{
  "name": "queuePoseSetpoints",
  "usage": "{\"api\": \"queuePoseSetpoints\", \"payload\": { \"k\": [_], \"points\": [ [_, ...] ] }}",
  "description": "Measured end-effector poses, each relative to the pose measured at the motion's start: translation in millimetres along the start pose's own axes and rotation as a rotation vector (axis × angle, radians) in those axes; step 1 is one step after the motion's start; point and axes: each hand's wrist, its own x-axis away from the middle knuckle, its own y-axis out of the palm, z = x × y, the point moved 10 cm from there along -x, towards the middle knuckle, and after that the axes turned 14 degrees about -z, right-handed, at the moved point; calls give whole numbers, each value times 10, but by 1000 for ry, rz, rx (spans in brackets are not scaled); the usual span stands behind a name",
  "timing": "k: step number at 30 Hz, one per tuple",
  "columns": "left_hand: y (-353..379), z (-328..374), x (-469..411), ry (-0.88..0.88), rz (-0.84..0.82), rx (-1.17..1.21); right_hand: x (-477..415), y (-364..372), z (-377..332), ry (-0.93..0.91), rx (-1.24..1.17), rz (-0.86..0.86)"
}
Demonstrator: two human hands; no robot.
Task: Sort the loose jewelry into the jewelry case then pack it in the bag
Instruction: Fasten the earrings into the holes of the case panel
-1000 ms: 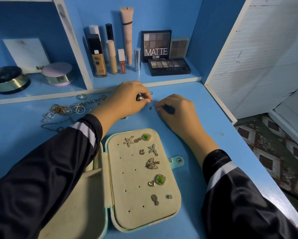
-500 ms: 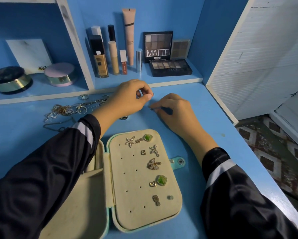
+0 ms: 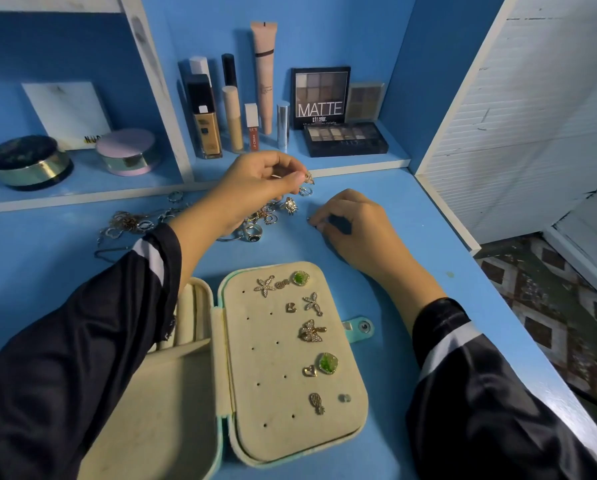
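The open cream jewelry case (image 3: 276, 427) lies near me on the blue desk, its earring panel holding several earrings (image 3: 311, 331). Above the loose jewelry, my left hand (image 3: 255, 188) is raised and pinches a small gold earring (image 3: 308, 178) at its fingertips. Loose rings and chains (image 3: 266, 218) lie on the desk under and left of that hand. My right hand (image 3: 352, 226) rests on the desk to the right, its fingers curled and pinching a tiny piece (image 3: 309, 220) at their tips. No bag is in view.
Makeup bottles (image 3: 205, 123) and eyeshadow palettes (image 3: 345, 138) stand on the low shelf behind the desk. Two round compacts (image 3: 127, 152) sit in the left cubby. A white panel (image 3: 518, 109) borders the desk on the right, with patterned floor (image 3: 549, 306) below.
My left hand has lifted off the desk with the gold earring, uncovering the rings beneath it. My right hand has stayed in place, fingertips on the small piece.
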Motion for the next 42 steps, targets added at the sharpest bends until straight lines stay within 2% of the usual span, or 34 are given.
{"api": "queuePoseSetpoints", "payload": {
  "k": [6,11,18,33,42],
  "points": [
    [5,9,9,29,-24,179,-9,8,24,38,-24,-32],
    [22,43,9,51,-17,85,4,17,12,29,-40,-26],
    [-27,64,8,74,14,24,52,-98,106,77,-161,86],
    [-17,82,52,59,22,-38,102,-202,249,136,-409,183],
    [43,49,102,22,-7,23,180,-225,245,126,-553,223]
  ]
}}
